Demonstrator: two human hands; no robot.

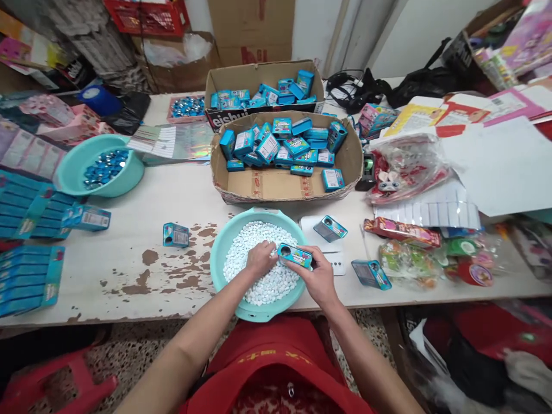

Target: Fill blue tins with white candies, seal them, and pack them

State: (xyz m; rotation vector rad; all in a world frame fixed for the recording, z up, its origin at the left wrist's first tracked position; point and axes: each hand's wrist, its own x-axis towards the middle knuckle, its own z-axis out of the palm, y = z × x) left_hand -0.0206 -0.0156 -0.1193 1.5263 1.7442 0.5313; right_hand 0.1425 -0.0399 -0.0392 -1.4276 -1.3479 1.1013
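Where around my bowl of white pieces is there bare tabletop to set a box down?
The widest bare stretch is the peeling tabletop between the stacked blue boxes and the bowl of white pieces, interrupted by one small blue box. Right of the bowl is crowded: two blue boxes, then a red box and plastic bags. Behind stands the cardboard box.

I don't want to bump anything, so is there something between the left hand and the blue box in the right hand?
Nothing visible does. The left hand is over the white pieces in the turquoise bowl, close beside the blue box that the right hand holds over the bowl's right side.
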